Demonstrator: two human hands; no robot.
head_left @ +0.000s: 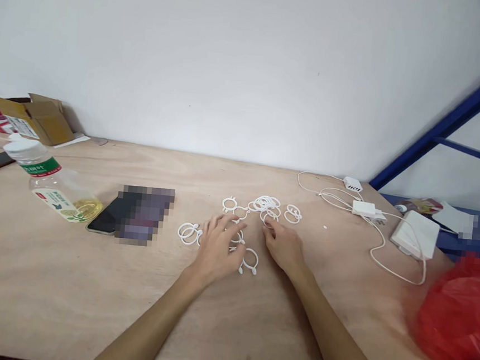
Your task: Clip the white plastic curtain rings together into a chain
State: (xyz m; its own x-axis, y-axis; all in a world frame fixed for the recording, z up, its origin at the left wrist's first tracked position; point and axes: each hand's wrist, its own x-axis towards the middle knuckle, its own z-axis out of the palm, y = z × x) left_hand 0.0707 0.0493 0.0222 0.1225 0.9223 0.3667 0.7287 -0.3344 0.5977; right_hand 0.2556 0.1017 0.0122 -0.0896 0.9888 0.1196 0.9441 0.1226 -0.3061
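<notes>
Several thin white plastic rings with small rounded tabs lie in a loose group at the middle of the wooden table. My left hand is over some of them, palm down with its fingers apart, and partly hides the rings beneath. A pair of overlapping rings lies just left of it, and another ring lies by its thumb. My right hand has its fingertips closed at the edge of a white ring, at the near side of a heaped cluster. Two overlapping rings lie to the right.
On the left are a phone, a tilted drink bottle and an open cardboard box. White cables, chargers and a white box-shaped device are on the right, near a red plastic bag.
</notes>
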